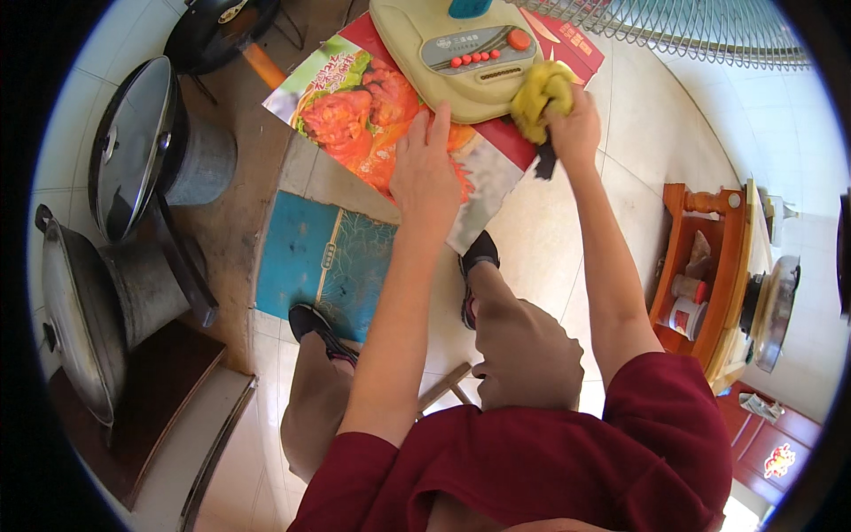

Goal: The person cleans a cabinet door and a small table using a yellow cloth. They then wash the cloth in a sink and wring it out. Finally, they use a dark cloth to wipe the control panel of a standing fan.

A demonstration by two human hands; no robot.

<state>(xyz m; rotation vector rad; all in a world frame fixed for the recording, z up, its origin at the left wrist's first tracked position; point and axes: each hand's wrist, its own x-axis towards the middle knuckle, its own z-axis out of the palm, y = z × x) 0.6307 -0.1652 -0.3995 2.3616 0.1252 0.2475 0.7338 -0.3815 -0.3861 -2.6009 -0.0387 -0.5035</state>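
The cream-coloured base of an electric fan (479,73), with a round red knob and several red buttons, rests on a flattened printed cardboard sheet (359,120). At the base's near right corner, my right hand (575,130) grips a bunched yellow cloth (542,96); a dark strip hangs below it. My left hand (429,159) lies over the cardboard's food picture, fingers extended towards the near edge of the base. Nothing shows in its grasp; whether the fingertips touch the base is unclear.
A wire fan guard (665,26) is at the upper right. Lidded pans (133,146) stand at left, a wok (219,33) behind. A teal board (299,253) lies by my feet; a wooden cabinet (708,266) stands right.
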